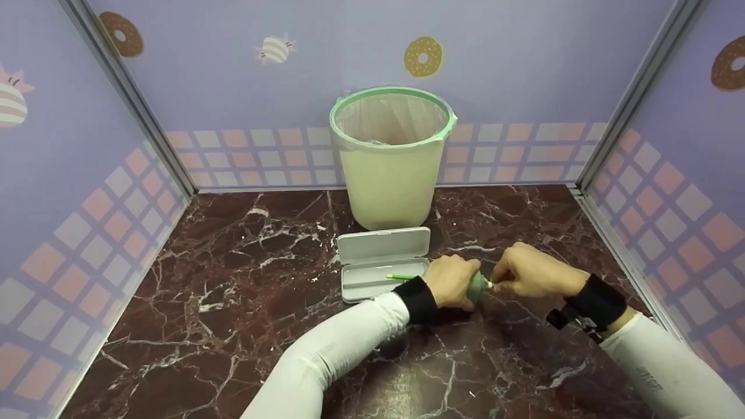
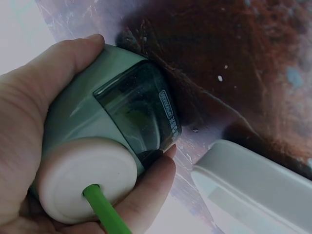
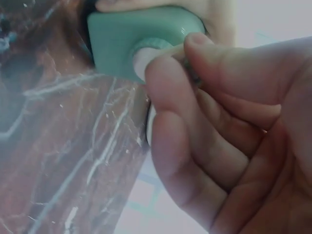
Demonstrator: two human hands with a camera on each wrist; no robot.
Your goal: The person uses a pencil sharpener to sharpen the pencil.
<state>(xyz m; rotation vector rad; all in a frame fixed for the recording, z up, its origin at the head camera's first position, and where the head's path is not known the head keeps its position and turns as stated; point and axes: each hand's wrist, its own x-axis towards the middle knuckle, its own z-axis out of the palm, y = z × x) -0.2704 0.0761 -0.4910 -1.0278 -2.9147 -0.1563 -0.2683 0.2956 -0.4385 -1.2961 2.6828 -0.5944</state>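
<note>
My left hand (image 1: 453,281) grips a green pencil sharpener (image 1: 476,286), thumb on one side and fingers wrapped round the other. In the left wrist view the sharpener's pale round front (image 2: 87,170) and dark see-through shavings drawer (image 2: 141,112) show. A green pencil (image 2: 105,209) is stuck into the hole in that front; in the head view its far end points left over the pencil case. On the sharpener's other side, my right hand (image 1: 532,271) pinches the small crank handle (image 3: 170,52) between thumb and forefinger, its other fingers curled.
An opened white pencil case (image 1: 366,285) lies left of the sharpener, lid tipped back. Behind it stands a pale green trash bin (image 1: 393,180) with a plastic liner. Patterned walls (image 1: 233,75) enclose the dark marbled tabletop (image 1: 204,343) at the back and both sides.
</note>
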